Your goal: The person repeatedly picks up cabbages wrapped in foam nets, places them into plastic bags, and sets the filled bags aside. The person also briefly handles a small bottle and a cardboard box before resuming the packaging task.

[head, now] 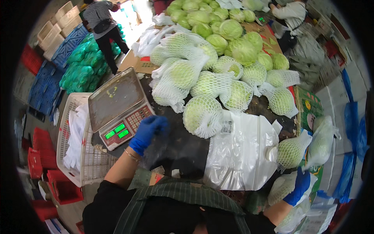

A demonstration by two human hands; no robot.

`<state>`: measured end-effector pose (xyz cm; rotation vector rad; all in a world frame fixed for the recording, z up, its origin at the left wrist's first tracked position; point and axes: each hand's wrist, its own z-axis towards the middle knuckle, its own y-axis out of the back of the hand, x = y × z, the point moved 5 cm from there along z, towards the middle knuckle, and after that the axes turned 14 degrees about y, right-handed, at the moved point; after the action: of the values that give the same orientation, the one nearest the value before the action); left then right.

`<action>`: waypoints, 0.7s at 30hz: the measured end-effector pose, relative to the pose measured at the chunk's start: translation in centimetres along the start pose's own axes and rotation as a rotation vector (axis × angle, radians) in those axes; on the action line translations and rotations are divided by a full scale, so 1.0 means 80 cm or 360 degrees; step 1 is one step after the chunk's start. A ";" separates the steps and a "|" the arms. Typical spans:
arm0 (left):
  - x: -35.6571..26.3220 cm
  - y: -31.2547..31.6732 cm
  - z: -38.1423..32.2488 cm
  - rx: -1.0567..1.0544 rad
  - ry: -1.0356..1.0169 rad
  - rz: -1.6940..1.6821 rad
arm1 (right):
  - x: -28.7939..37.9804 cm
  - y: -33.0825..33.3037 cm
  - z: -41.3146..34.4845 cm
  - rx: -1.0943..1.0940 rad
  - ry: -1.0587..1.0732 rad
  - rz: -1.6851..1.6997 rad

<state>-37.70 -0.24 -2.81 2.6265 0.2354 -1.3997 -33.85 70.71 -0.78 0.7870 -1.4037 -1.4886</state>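
Note:
My left hand point(149, 131), in a blue glove, is over the dark tabletop point(178, 152) beside the keypad of a digital scale point(121, 108). Its fingers are blurred, and I see nothing in them. The scale's metal pan holds only small leaf scraps. At the right, my right hand point(301, 182), also gloved, is against bagged cabbages point(282, 190); its grip is unclear. Just above it lies another cabbage in a plastic bag point(321, 140). Between my hands are a stack of clear plastic bags point(242, 155) and a cabbage in a white foam net point(201, 114).
More netted cabbages point(210, 83) and a heap of bare cabbages point(230, 32) cover the far table. A white plastic basket point(83, 175) with white foam nets point(77, 134) stands left. One person point(102, 26) stands far left; another point(289, 14) is far right near a second scale point(261, 20).

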 end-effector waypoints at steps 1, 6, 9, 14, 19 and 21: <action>-0.018 0.003 0.004 -0.0015 -0.0114 0.0032 | 0.040 0.013 -0.005 -0.0299 0.0147 -0.0061; -0.046 -0.020 0.049 0.0110 -0.0242 -0.0003 | 0.252 0.003 -0.046 -0.0694 0.0632 0.1148; -0.014 -0.063 0.060 0.0202 -0.0198 0.0311 | 0.273 0.012 -0.022 -0.0974 0.0759 0.0513; -0.009 -0.122 -0.014 -0.0031 -0.0917 0.0447 | 0.086 -0.034 0.068 -0.0727 -0.0734 0.1613; -0.018 -0.285 -0.067 0.0993 -0.0660 0.0540 | 0.071 -0.093 0.059 -0.0581 0.0225 0.1958; -0.004 -0.352 -0.044 0.1192 -0.0146 0.0480 | 0.099 -0.113 0.050 -0.0332 0.0225 0.1934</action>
<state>-40.97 27.95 -2.37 2.9283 -0.8175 -1.7242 -42.18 64.41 -8.00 -0.1492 -1.1990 -0.5734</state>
